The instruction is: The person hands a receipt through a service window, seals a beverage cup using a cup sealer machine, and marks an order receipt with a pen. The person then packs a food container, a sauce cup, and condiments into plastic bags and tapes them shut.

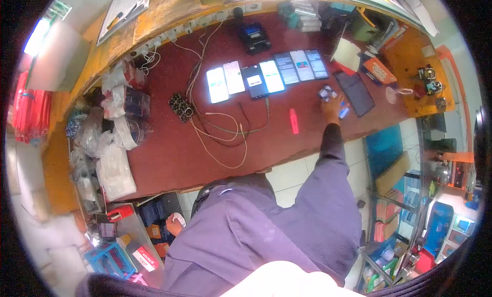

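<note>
My right hand (332, 108) reaches over the maroon tabletop (169, 153), fingers apart at a cluster of small white-and-dark pieces (326, 93), too small to name. A small blue item (344, 112) lies against the side of this hand. Just right of it rests a dark tablet-like slab (355, 93), and to its left a pink-red strip (293, 121). Beyond stands a row of lit phones, among them a white-screened one (217, 85) and a bright blue-edged one (271, 77). Below the table edge, my left hand (175, 225) is closed around a small white object (179, 218), partly hidden.
Loose cables (241, 143) curl across the table beside a dark patterned block (180, 107). A black device (254, 38) stands at the back. Plastic-wrapped packages (115, 161) line the left side. An orange box (378, 70) is at the right, near the wooden ledge (410, 46).
</note>
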Available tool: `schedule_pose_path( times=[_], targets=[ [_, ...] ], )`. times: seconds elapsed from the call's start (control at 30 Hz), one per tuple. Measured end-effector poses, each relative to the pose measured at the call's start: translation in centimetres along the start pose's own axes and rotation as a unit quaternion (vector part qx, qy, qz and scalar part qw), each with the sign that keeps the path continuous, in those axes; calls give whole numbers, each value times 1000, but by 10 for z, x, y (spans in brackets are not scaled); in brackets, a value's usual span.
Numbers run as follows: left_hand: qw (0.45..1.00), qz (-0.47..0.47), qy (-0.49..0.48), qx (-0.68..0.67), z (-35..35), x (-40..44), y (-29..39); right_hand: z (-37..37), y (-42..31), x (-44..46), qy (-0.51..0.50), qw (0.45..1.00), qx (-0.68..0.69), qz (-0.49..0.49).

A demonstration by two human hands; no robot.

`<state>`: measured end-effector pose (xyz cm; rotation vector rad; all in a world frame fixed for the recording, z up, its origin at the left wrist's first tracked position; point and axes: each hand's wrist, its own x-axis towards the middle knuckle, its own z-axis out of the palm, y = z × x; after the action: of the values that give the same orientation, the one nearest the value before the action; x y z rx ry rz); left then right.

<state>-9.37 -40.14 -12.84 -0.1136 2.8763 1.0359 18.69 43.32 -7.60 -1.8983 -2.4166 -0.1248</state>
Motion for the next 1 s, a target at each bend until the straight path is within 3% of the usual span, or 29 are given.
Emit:
schedule_pose_path(
  times=[0.07, 0.13, 0.23, 0.43, 0.53, 0.57, 0.63, 0.67, 0.73, 0.8, 0.9, 1.0],
  targets=[
    [1000, 9, -4, -2, -2, 3, 4, -5, 5, 0, -1, 1000, 24, -12],
    [978, 137, -14, 157, -12, -16, 55, -5, 13, -2, 19, 997, 70, -19],
    [976, 161, 1, 145, -14, -17, 46, -5, 19, -3, 25, 999, 37, 6],
    [982, 101, -11, 160, -18, -42, 49, -16, 26, 4, -36, 999, -9, 28],
    [984, 95, 22, 146, -10, -51, 32, -80, -23, -10, -74, 993, 72, 60],
    [983, 85, 17, 160, -10, -57, 38, -19, -27, 2, 89, 996, -27, -12],
    [980, 65, 1, 188, -9, -65, 60, -5, -58, 1, 174, 973, -58, -140],
    [980, 77, 1, 185, -7, -67, 58, -63, -105, -27, 94, 976, 6, -196],
    [978, 104, 2, 180, -2, -67, 46, -92, -164, -51, -13, 956, 97, -277],
    [986, 81, 45, 135, 4, -70, 47, -52, -204, -56, 48, 930, 182, -315],
    [990, 51, 84, 102, 6, -73, 49, -22, -233, -55, 22, 941, 173, -291],
    [989, 33, 115, 81, 10, -83, 40, -15, -240, -51, 58, 931, 218, -288]
  ],
)
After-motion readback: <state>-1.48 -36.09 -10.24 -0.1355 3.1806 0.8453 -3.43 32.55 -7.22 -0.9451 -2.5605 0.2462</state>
